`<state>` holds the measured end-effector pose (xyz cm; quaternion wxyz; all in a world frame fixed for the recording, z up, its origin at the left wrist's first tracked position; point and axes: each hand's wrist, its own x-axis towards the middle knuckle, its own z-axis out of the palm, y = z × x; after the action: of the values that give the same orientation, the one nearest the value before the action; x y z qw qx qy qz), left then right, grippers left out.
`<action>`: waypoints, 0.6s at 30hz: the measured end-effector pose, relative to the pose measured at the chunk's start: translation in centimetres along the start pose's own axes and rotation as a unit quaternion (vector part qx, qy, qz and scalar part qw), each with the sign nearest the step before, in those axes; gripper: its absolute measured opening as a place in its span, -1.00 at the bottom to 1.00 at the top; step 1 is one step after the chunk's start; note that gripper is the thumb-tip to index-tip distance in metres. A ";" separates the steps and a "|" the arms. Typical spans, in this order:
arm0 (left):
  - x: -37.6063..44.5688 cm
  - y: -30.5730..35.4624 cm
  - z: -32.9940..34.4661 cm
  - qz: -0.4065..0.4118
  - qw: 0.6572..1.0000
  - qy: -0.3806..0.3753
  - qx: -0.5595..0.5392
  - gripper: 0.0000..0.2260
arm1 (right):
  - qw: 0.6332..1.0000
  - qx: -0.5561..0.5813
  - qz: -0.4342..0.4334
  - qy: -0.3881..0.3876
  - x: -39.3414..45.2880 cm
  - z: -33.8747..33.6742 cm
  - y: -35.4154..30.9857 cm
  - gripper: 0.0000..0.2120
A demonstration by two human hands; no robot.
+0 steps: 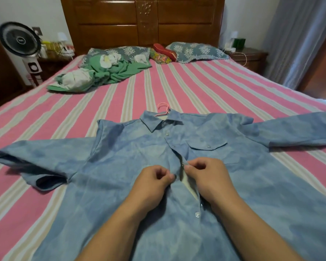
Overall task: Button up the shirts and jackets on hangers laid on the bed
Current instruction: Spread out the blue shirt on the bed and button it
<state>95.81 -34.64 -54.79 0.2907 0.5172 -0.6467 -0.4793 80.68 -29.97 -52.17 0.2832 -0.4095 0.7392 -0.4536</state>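
Pinched soft, limp blue shirt point(120, 166) plackets with left hand point(154, 180) and right hand point(205, 176) fingers; best gripped beside the open snap.

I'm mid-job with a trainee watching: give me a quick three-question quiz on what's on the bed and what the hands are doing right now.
1. True or false: the blue shirt is fully buttoned from collar to hem.
2. Multiple choice: what does each hand's grip hold? A) the pink hanger B) an edge of the shirt's front opening C) a pillow
3. Short answer: what lies on the bed near the left pillow?

Key
1. False: the front gapes open between the left hand and right hand, and a button below them looks undone.
2. B. The pink hanger only pokes out at the collar.
3. A crumpled green and white garment.
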 end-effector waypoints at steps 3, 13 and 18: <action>0.3 -0.1 -0.2 -0.045 0.995 -0.025 -0.083 -0.79 | 0.995 -0.088 -0.047 -0.014 -0.9 0.9 -0.1 -0.87; 0.5 0.7 -0.4 -0.125 0.966 -0.088 -0.208 -0.87 | 0.994 -0.087 -0.067 -0.011 -1.3 2.1 1.3 -0.89; 0.6 0.8 -0.3 -0.139 0.964 -0.075 -0.211 -0.86 | 0.980 -0.176 -0.090 0.026 -1.7 2.4 1.1 -0.89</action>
<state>95.57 -35.29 -54.01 0.2742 0.4913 -0.4722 -0.6785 83.03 -29.29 -54.06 0.1450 -0.5062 0.7747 -0.3502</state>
